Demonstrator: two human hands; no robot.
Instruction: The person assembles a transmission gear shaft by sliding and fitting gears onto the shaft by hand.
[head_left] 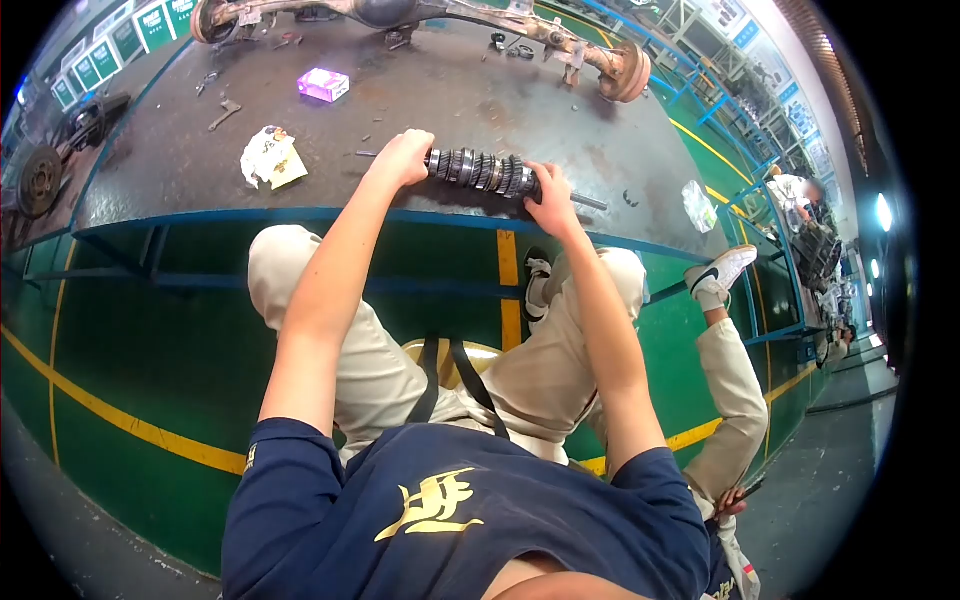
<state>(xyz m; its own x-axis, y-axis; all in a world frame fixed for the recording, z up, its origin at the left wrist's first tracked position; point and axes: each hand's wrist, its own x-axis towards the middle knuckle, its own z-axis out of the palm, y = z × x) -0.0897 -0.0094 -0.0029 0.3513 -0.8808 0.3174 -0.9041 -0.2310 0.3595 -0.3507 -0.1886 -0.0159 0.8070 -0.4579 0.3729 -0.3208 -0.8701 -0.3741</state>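
A gear shaft [480,171] with several toothed gears lies across the near part of the dark metal workbench [440,110]. Its left end is wrapped by my left hand [404,158], with a thin rod tip showing beyond it. Around the right end of the gears closes my right hand [552,198]; the slim shaft end sticks out past it to the right. Both forearms reach forward over the bench's blue front edge. The undersides of the fingers are hidden.
A rusty axle [470,14] spans the back of the bench. A purple box [323,85], crumpled paper [272,158], a metal tool [225,113] and a plastic bag [699,207] lie about. Another person's leg [730,390] is close on my right.
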